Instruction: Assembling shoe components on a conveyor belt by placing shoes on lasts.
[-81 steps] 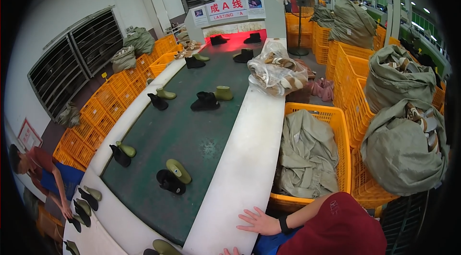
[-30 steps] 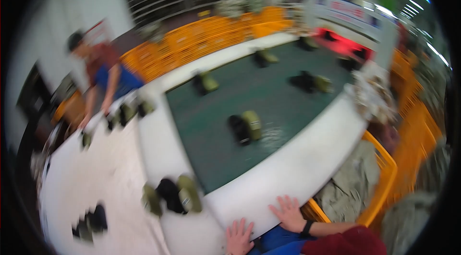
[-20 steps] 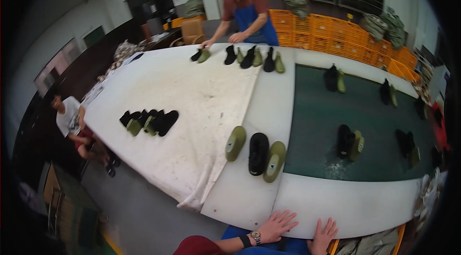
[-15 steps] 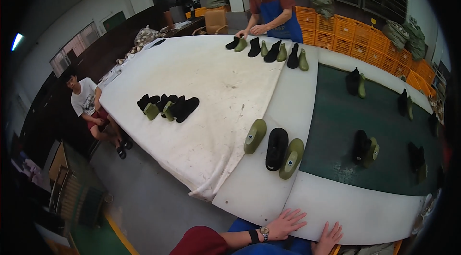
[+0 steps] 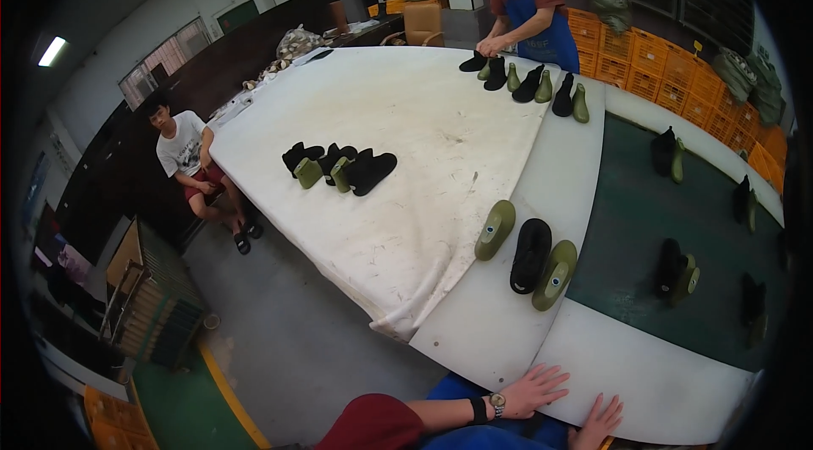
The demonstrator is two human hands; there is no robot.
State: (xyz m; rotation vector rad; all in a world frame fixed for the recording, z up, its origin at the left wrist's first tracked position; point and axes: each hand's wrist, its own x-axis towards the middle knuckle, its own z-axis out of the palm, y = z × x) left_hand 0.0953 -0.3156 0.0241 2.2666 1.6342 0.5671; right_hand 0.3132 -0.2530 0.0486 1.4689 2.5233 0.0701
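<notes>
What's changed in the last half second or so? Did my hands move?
Only the view shifted a little. Both hands, left hand and right hand, stay flat and empty on the white table edge. The three shoes nearest them lie where they were.

1. The white desk [image 5: 474, 340] carried both hands flat on its near edge, the left hand [image 5: 532, 391] beside the right hand [image 5: 598, 422].
2. Just beyond the left hand lay two green boots [image 5: 494, 230] flanking a black boot [image 5: 530, 255].
3. Farther off, left of the hands, a cluster of dark and green boots [image 5: 340, 167] lay on a white cloth [image 5: 423, 128].
4. Beyond the right hand ran a dark green belt [image 5: 644, 204] bearing scattered boot pairs [image 5: 676, 269].
</notes>
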